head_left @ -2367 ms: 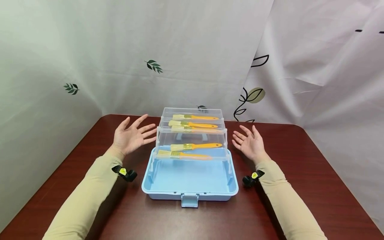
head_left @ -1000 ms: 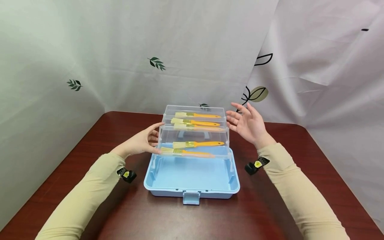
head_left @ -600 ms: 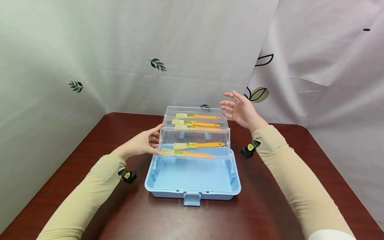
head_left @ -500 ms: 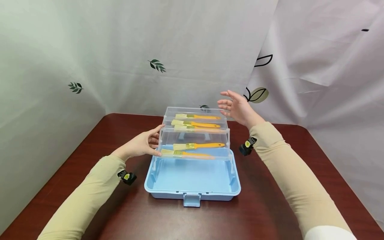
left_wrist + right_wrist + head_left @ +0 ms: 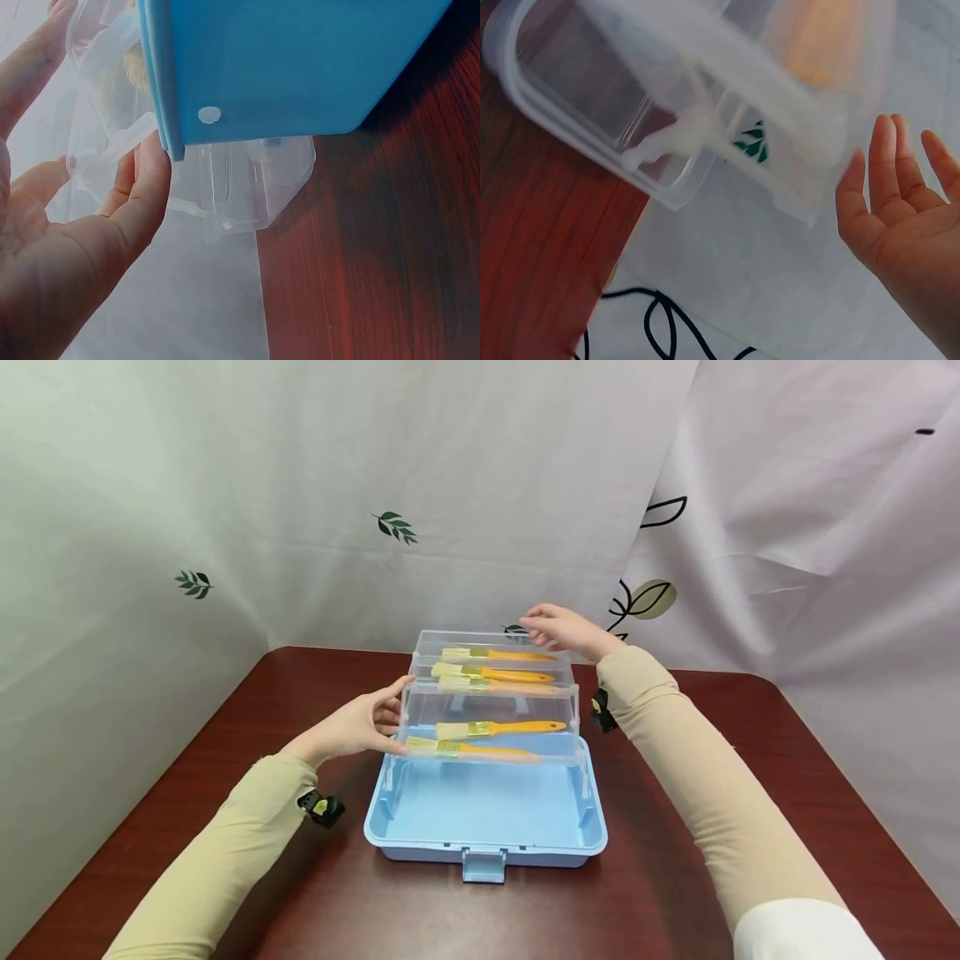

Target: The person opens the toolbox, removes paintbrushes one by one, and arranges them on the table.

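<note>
Blue case (image 5: 487,810) sits at centre of frame on the surface (image 5: 420,922), latch (image 5: 483,867) lowered toward the person. Clear trays (image 5: 424,702) stand raised over its far half, evidently carried by white link arms (image 5: 679,140), which leaves the near base accessible. 5 brushes (image 5: 525,727) lie in the trays, bristles left and handles right, apparently laid crosswise to suit the trays' width.

Left hand (image 5: 352,725), left of centre: thumb and fingers bent around the trays' left end, in contact; judged a steadying hold, the spread covering more than 1 level. Right hand (image 5: 566,631), at the trays' upper right corner: fingers slightly apart, nothing grasped; contact with the tray cannot be confirmed. Its position appears to oppose the left's.
</note>
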Motion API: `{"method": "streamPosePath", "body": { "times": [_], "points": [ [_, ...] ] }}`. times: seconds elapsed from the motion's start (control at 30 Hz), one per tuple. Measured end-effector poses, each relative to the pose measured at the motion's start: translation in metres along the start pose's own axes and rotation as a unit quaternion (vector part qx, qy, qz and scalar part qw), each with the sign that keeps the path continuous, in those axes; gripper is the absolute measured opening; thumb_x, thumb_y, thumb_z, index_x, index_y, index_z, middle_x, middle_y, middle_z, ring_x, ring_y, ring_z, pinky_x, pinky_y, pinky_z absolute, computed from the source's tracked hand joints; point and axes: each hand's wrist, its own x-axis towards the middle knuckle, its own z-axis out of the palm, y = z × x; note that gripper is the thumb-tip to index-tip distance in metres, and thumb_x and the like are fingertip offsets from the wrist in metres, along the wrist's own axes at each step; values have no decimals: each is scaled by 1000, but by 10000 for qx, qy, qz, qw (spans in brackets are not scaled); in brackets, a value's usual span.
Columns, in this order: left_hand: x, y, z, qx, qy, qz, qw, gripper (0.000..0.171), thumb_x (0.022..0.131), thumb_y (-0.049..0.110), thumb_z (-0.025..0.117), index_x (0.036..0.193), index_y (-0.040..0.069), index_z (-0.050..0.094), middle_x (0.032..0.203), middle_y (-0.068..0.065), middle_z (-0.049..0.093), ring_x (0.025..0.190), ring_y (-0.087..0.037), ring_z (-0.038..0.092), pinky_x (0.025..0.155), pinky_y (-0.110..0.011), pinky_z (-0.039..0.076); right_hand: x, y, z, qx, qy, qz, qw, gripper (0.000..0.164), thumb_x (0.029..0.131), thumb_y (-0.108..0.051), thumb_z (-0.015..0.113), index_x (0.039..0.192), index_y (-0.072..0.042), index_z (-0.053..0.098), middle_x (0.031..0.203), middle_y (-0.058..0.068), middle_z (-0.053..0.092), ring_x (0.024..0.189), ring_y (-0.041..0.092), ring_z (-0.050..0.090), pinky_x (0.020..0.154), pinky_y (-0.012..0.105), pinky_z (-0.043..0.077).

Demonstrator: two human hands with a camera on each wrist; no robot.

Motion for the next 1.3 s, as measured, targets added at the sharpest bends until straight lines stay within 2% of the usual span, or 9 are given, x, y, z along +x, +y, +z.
{"method": "streamPosePath", "body": {
  "times": [0.07, 0.2, 0.4, 0.73, 1.0, 1.3],
  "points": [
    [0, 0, 0, -7, -7, 10, 10000, 110, 72, 21, 83, 154, 22, 10, 123, -20, 44, 107, -29, 56, 94, -42, 49, 3, 2, 2, -537, -16, -5, 9986, 50, 99, -37, 45, 138, -7, 39, 128, 16, 50, 117, 34, 49, 98, 46, 41],
    [-1, 0, 0, -1, -1, 46, 10000, 110, 72, 21, 83, 154, 21, 9, 122, -20, 44, 107, -29, 56, 94, -43, 48, 9, 5, 5, -1476, 6, -65, 9890, 52, 96, -35, 53, 140, -10, 40, 131, 17, 50, 112, 32, 53, 92, 46, 45],
    [-1, 1, 1, -24, 28, 14, 10000, 109, 72, 22, 83, 153, 22, 10, 122, -19, 44, 107, -29, 55, 95, -42, 48, 17, 8, 12, -2079, -26, -411, 9773, 51, 92, -25, 61, 138, -9, 44, 124, 19, 56, 113, 33, 56, 95, 45, 45],
    [-2, 1, 1, -31, 19, 16, 10000, 109, 72, 22, 83, 154, 22, 10, 122, -20, 44, 107, -29, 55, 95, -43, 48, 24, 9, 17, -2253, -190, -689, 9717, 46, 93, -13, 60, 137, -7, 46, 125, 20, 55, 116, 34, 54, 96, 45, 45],
    [-2, 1, 1, -8, 38, -13, 10000, 110, 72, 22, 84, 154, 22, 10, 121, -19, 45, 105, -28, 55, 94, -39, 49, 30, 9, 17, -2412, -251, -584, 9684, 48, 92, -5, 60, 138, -9, 47, 126, 19, 55, 115, 32, 54, 94, 43, 47],
    [-2, 1, 1, 1, 28, -45, 10000, 110, 72, 22, 83, 154, 23, 9, 123, -20, 44, 107, -29, 55, 95, -43, 48, 33, 10, 16, -2497, -405, -613, 9655, 48, 92, 0, 57, 138, -8, 48, 124, 19, 57, 115, 32, 55, 93, 42, 48]
  ]
}}
